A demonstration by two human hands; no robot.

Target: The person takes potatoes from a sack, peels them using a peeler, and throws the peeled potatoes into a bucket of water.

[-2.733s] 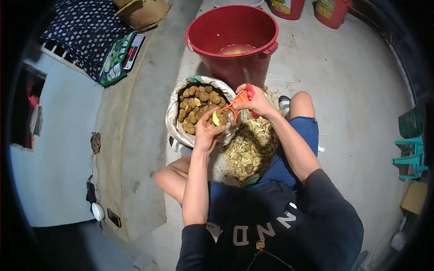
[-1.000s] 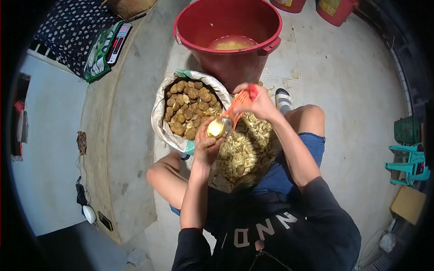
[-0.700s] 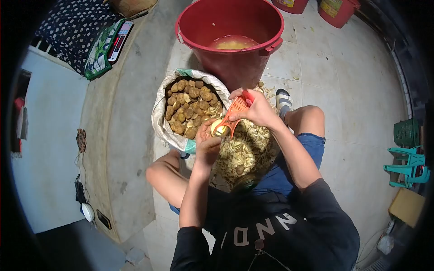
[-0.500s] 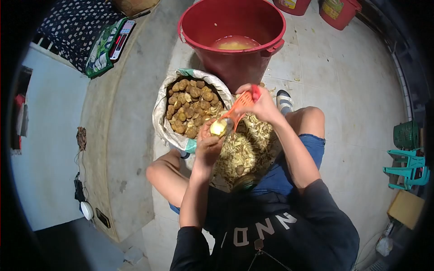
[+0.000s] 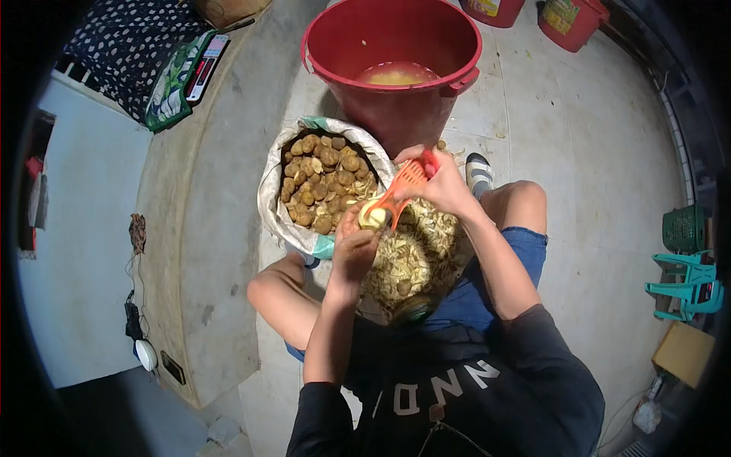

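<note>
My left hand [image 5: 355, 245] holds a partly peeled potato [image 5: 372, 216], its pale flesh facing up. My right hand [image 5: 438, 185] is closed round an orange peeler [image 5: 406, 180], whose head touches the potato. To the left, an open white sack [image 5: 269, 190] holds many brown unpeeled potatoes [image 5: 320, 171]. Below my hands lies a heap of pale and brown peelings [image 5: 403, 263], with one brown potato [image 5: 404, 287] on it. Behind the sack stands a large red tub [image 5: 396, 114] with cloudy liquid and pale pieces at the bottom.
Two smaller red buckets [image 5: 567, 27] stand at the back right. At the right edge are a green basket [image 5: 683, 228], a teal stool [image 5: 689, 286] and a cardboard box [image 5: 684, 353]. A scale [image 5: 205, 68] and a phone [image 5: 173, 367] lie on the ledge to the left.
The potato shows more pale flesh than at first. The peeler has moved back and forth over it in my right hand. The view has shifted, bringing the tub and sack lower and further left.
</note>
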